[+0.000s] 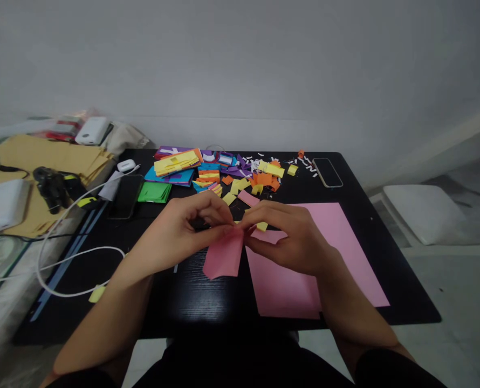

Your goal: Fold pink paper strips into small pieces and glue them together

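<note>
A small piece of pink paper (pixel 224 256) hangs between my hands above the black table. My left hand (pixel 199 223) pinches its upper edge between thumb and fingers. Close beside it, my right hand (pixel 282 229) pinches the top right corner of the same piece. The paper's lower edge looks slightly uneven. Under and beside my right hand lie large pink paper sheets (pixel 284 291), partly covered by the hand and forearm. Just beyond my fingers are loose yellow and pink paper scraps (pixel 248 198).
Stacks of folded coloured paper (pixel 177 163), a green paper stack (pixel 155 192) and orange scraps (pixel 266 179) line the back. One phone (pixel 328 172) lies at right, another (pixel 127 196) at left. A white cable (pixel 98 249) loops across the table's left side near my forearm.
</note>
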